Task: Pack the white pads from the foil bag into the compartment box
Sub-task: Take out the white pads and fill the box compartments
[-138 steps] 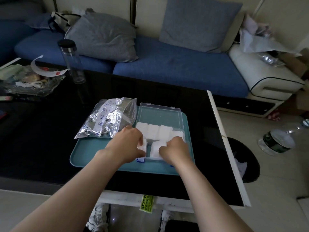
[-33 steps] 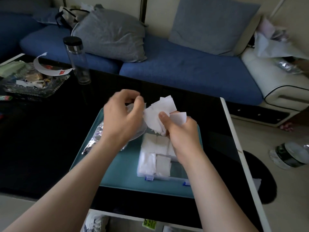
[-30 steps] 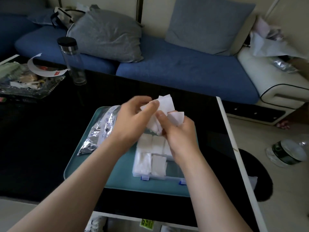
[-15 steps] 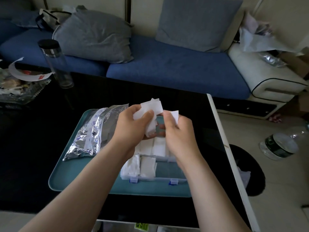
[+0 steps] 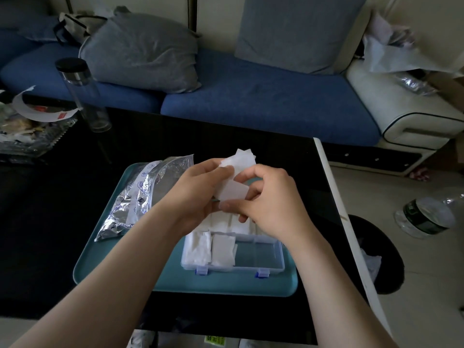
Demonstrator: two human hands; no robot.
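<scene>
Above the clear compartment box (image 5: 266, 266), my left hand (image 5: 200, 192) and my right hand (image 5: 268, 199) together hold a small stack of white pads (image 5: 234, 187), fingers and thumbs pinching it. The box sits on a teal tray (image 5: 105, 252). White pads fill its near left compartments (image 5: 211, 249) and the back row, partly hidden by my hands; the near right compartments show bare. The silver foil bag (image 5: 140, 197) lies on the tray's left side, beside my left wrist.
The tray sits on a black glass table (image 5: 50, 222) with a white right edge. A clear bottle with a black lid (image 5: 82, 96) and a cluttered glass dish (image 5: 27, 134) stand far left. A blue sofa with grey cushions lies beyond. A black bin (image 5: 381, 252) and a plastic bottle (image 5: 426, 217) are on the floor, right.
My hands came off the box, lifted a bunch of pads and brought them together over the box. They now hold the pads lower and closer together than half a second ago.
</scene>
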